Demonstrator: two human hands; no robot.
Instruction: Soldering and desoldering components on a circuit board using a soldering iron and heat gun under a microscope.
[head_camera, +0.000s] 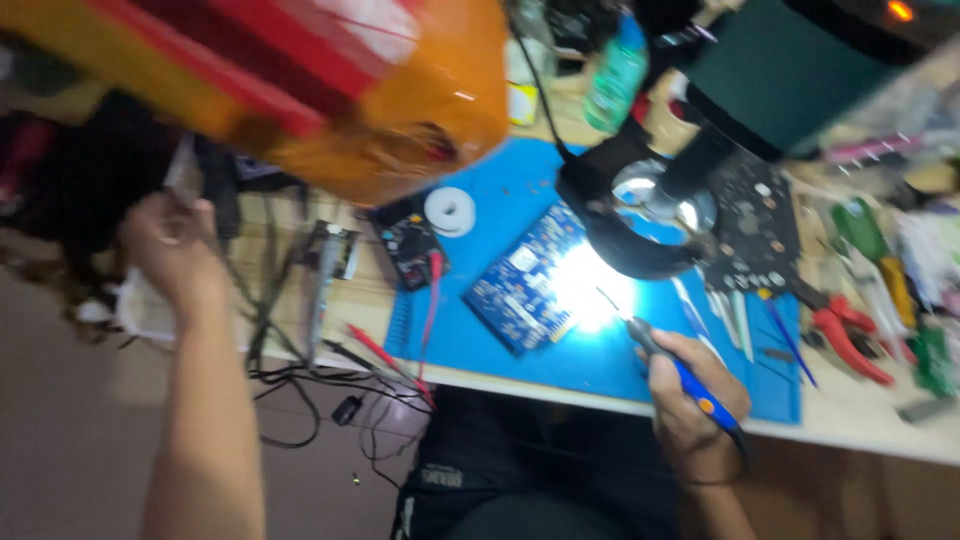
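View from above a cluttered electronics desk, tilted and motion-blurred. Nearest the viewer, the right hand is closed around a blue-handled soldering iron, whose thin tip points up-left toward a blue circuit board; tip and board look just apart, though glare hides the exact gap. The board lies flat on a blue work mat covering the desk's middle, brightly lit from above. The left hand is raised off the desk's left edge over the floor; its fingers curl around something pale, too blurred to identify. Red and black cables trail over the front edge. Farther back: a white solder spool, a dark magnifier lamp, a black board, red-handled pliers, and a green bottle. An orange and red object fills the upper left.
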